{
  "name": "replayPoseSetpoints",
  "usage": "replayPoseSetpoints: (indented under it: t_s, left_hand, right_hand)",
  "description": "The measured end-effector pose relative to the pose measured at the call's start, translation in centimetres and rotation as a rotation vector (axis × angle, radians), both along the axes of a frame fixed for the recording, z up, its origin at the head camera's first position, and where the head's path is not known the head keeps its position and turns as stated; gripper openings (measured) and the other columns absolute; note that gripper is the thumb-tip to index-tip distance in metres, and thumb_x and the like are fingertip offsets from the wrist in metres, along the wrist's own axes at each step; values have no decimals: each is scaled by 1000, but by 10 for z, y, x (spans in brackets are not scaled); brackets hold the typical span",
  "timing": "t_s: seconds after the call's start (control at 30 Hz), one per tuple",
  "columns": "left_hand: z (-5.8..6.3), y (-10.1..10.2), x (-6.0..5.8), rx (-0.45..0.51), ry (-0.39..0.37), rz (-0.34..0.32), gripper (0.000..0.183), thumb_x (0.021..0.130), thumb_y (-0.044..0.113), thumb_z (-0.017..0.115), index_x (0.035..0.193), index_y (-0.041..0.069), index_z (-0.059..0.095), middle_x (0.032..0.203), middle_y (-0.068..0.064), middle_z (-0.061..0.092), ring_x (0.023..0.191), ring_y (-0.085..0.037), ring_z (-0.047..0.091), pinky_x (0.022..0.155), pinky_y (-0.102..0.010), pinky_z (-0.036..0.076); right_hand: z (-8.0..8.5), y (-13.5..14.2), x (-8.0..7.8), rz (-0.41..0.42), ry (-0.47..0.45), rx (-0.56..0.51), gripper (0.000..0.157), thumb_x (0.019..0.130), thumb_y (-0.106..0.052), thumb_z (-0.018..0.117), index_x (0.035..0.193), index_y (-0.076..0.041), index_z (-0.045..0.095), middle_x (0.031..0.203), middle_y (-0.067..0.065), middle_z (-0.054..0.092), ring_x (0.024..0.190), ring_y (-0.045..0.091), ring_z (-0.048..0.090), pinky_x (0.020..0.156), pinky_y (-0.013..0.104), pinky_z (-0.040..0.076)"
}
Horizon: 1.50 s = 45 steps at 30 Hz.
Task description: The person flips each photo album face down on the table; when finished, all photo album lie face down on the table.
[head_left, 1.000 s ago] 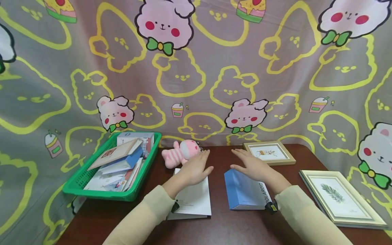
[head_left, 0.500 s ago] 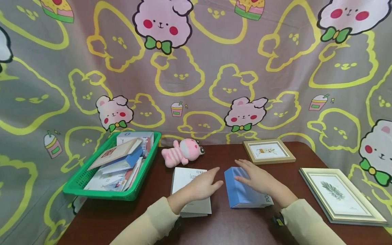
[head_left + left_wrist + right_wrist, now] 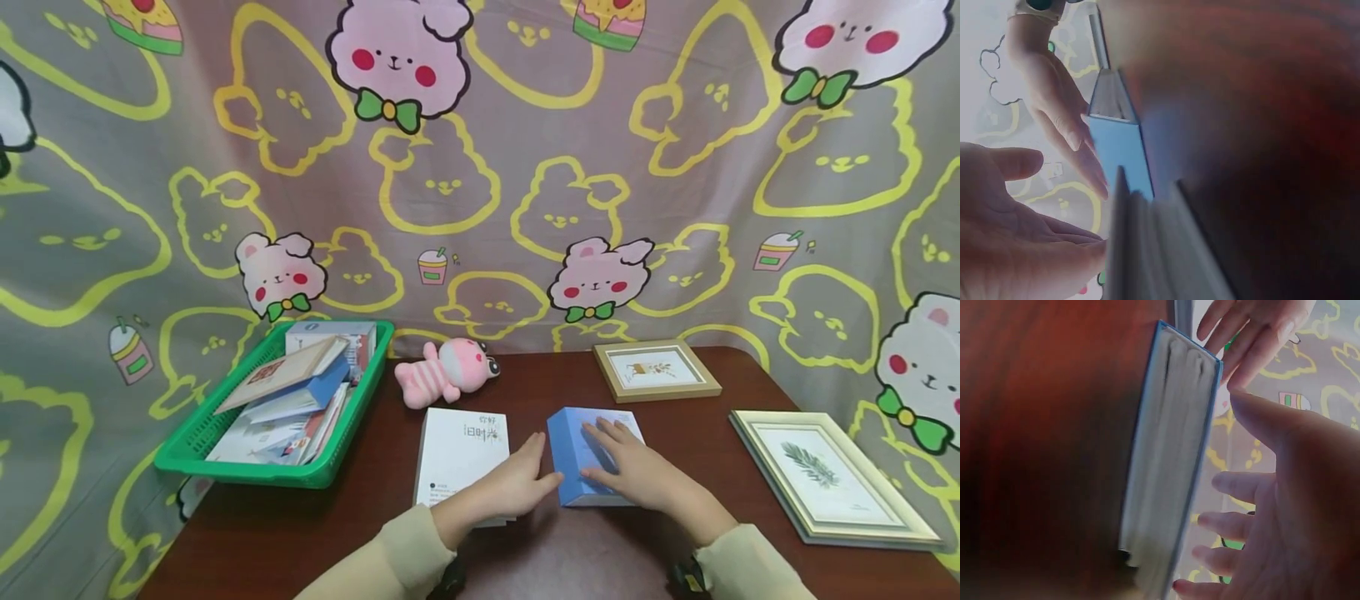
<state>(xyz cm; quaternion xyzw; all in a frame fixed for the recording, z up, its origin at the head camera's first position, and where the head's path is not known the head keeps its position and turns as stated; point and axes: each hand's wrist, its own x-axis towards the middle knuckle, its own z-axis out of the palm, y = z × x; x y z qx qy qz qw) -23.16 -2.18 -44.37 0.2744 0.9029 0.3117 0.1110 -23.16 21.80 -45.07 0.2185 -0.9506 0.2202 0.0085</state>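
Head view: blue book lies flat on the table, spine toward the white book, a strip of table between the two. Right hand is over the blue book's top cover, fingers straight and spread; grip released, nothing held. Can't tell if the fingertips touch the cover. Left hand is at the right edge of the white book, fingers straight, thumb pointing at the blue spine; grip also released. Thumb-to-spine contact unclear. Pink striped plush lies behind the white book. Green basket on the left side, books piled in it at angles. Small frame at the back right, large frame near the right edge, both flat. Patterned cloth behind everything. Left wrist view: left hand bottom left, fingers apart from the blue spine; right hand farther up beside the book; table blurred. Right wrist view: pale page edges between blue covers face the camera; right hand spread along the cover side, nothing clasped; left hand's fingers just beyond the far corner.
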Motion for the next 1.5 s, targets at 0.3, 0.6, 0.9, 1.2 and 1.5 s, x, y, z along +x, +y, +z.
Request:
replayPoseSetpoints:
  t_s: [0.3,0.6,0.9,1.2,1.5]
  left_hand:
    - [-8,7,-4,-43,-82,11,77,105,38,54,151,-18,27,158,-35,26,149,-39,26,118,-46,29]
    - [-9,15,-6,-108,-106,-1,76,104,42,54,152,-13,34,157,-34,31,149,-47,22,119,-52,25]
    - [-7,23,-3,-100,-201,-61,81,101,50,56,158,-2,31,163,-28,23,151,-47,12,118,-60,23]
    - [-5,20,-2,-50,-263,-65,83,101,46,58,161,0,24,163,-32,16,152,-46,9,118,-61,20]
    - [-8,18,-1,55,-287,-34,86,99,46,60,162,3,21,163,-29,23,152,-45,14,118,-61,21]
  right_hand:
    - [-13,3,6,-56,23,20,77,94,-56,65,149,-3,51,153,32,39,138,64,29,98,79,33]
    - [-17,6,10,-68,20,-34,78,94,-53,67,149,-1,50,153,35,36,135,68,26,104,76,30]
    - [-19,6,8,-54,34,-55,78,93,-54,67,149,-1,51,153,35,37,137,65,29,105,74,30]
    - [-18,6,7,-61,39,-67,77,94,-53,67,149,-1,51,153,35,38,138,63,31,105,73,31]
    - [-15,5,7,-72,0,-99,78,97,-54,63,152,-2,46,155,34,34,139,62,29,106,73,31]
